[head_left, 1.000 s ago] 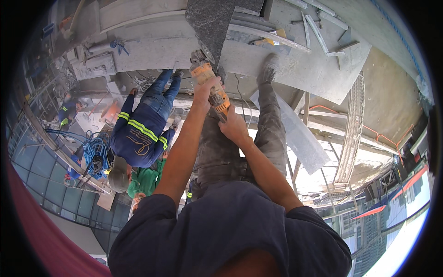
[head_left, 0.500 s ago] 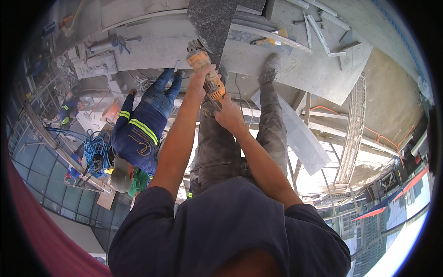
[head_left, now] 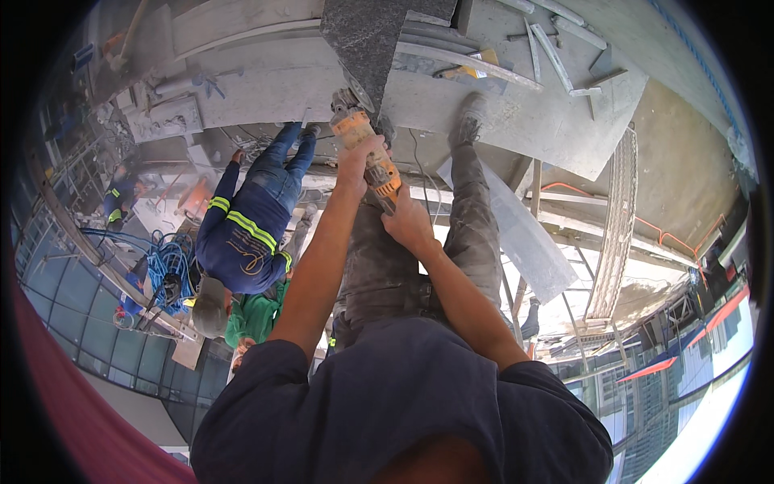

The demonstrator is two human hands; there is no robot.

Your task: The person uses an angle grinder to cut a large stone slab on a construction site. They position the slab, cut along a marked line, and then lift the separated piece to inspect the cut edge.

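Both hands grip a dusty orange-and-grey angle grinder [head_left: 381, 175]. My left hand [head_left: 359, 160] wraps around its body near the head, fingers closed. Closer to me, my right hand [head_left: 409, 222] is closed on the rear handle end. The round disc [head_left: 358, 89] is tilted beside the near left edge of a dark speckled stone slab [head_left: 367, 40]. Whether the disc touches the stone, I cannot tell. The slab lies on a pale, dusty board [head_left: 459, 97], its pointed near end toward me.
A brush [head_left: 482, 63] and several pale strips [head_left: 551, 58] lie right of the slab. A dusty caulking gun [head_left: 211, 82] is at the far left. A co-worker [head_left: 250, 234] in a reflective-striped shirt bends at my left, by a blue hose coil [head_left: 168, 274]. A cord [head_left: 421, 169] hangs near my legs.
The grinder and both hands have shifted slightly toward me. More of the disc now shows beside the slab. The green-clothed person behind the co-worker shows more.
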